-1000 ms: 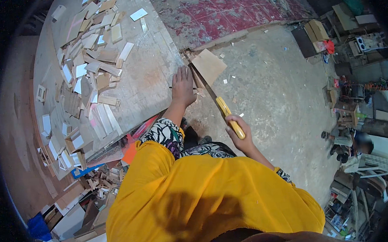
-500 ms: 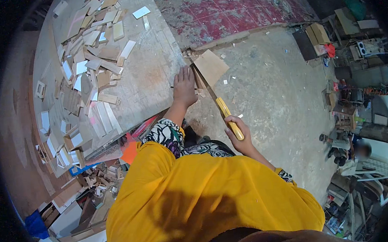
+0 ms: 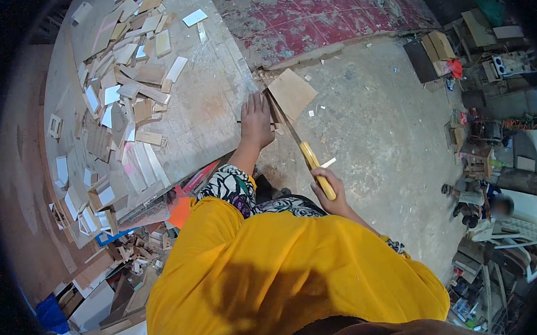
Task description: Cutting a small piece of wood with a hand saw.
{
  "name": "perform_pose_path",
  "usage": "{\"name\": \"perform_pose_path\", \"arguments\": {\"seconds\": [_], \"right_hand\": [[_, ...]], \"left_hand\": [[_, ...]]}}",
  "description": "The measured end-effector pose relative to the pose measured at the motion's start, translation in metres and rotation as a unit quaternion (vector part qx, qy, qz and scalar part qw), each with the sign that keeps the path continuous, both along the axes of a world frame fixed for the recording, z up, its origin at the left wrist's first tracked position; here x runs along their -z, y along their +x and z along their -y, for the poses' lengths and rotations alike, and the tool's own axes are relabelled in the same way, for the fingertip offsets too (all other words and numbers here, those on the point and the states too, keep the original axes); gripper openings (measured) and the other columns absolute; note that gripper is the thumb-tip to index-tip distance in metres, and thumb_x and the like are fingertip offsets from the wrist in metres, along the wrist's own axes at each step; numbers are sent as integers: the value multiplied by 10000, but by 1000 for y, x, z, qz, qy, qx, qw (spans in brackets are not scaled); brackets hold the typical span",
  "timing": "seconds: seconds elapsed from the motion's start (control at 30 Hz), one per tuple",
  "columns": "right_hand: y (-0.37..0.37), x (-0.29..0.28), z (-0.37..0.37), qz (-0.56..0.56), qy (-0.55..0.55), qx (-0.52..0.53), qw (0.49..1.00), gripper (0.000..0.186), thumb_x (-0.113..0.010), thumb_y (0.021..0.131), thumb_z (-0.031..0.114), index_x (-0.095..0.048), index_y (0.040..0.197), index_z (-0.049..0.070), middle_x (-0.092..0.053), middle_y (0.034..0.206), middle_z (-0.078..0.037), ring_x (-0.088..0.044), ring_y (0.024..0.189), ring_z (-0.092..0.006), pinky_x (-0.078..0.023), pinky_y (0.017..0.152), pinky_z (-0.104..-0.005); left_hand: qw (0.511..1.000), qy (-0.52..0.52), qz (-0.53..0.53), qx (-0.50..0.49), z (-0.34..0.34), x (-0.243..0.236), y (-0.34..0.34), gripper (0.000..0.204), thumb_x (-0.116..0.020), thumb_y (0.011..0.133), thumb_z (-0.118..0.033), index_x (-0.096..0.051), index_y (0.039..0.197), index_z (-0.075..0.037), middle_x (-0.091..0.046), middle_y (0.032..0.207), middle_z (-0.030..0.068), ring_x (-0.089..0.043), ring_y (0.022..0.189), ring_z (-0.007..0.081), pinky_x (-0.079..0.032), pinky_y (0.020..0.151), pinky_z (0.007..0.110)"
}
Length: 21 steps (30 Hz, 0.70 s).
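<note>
My right hand [image 3: 331,191] is wrapped round the yellow handle of a handsaw [image 3: 308,151]. The saw's long, narrow blade slants up and left, its far part at the right edge of the worktable [image 3: 216,125]. On that edge my left hand [image 3: 256,121] lies with fingers stretched forward, just left of the blade. A small brownish piece of wood [image 3: 274,112] shows between this hand and the blade; how much of it lies under the hand is hidden. Beyond the blade, a square tan board [image 3: 292,93] lies lower down, right of the table.
Wood offcuts [image 3: 147,74] are heaped over the table's left half. More scraps [image 3: 134,257] lie below its near edge. Small chips dot the concrete floor [image 3: 380,120]. Far right, a person [image 3: 489,203] is low among boards and clutter; cardboard boxes [image 3: 438,47] stand farther back.
My right hand has drawn the saw slightly back toward me. My left hand stays in nearly the same place on the table edge.
</note>
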State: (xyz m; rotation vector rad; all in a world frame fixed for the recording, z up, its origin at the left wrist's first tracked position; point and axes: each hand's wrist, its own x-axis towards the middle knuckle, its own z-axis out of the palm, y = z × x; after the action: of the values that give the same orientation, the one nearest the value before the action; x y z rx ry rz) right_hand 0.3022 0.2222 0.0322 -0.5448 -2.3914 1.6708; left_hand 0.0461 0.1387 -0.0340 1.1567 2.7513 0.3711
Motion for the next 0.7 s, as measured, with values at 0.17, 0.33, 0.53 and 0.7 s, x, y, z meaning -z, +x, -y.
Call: {"name": "perform_pose_path", "arguments": {"seconds": [0.17,0.33,0.53,0.7], "right_hand": [[-52,10,-4,-88,30,17,996,316,-616,799,3,-542,1104,43,-601,1037,-129,-590,975,-213,-444,865,-312],[-88,10,-6,-89,7,5,996,309,-617,804,13,-541,1102,40,-594,1017,-104,-572,956,-196,-438,861,-303],[6,1,8,-21,-21,34,999,335,-632,790,2,-550,1107,72,-623,1043,-117,-625,879,-212,-462,775,-275],[-35,-3,9,-27,29,6,999,326,-625,793,12,-550,1104,76,-625,979,-146,-641,800,-248,-482,708,-298]], "left_hand": [[1000,2,-24,13,3,1,-1,913,-732,639,-225,-283,1386,47,-281,1455,218,-215,1384,351,-193,1117,461],[999,-36,-9,3,-1,0,-2,906,-722,627,-186,-282,1388,31,-281,1458,210,-200,1393,350,-183,1124,456],[1000,-30,-1,1,-1,-4,0,903,-726,636,-196,-280,1392,19,-268,1464,208,-199,1395,337,-187,1125,452],[1000,-12,-1,8,0,4,0,873,-724,641,-197,-307,1373,35,-275,1458,210,-214,1388,336,-193,1122,454]]}}
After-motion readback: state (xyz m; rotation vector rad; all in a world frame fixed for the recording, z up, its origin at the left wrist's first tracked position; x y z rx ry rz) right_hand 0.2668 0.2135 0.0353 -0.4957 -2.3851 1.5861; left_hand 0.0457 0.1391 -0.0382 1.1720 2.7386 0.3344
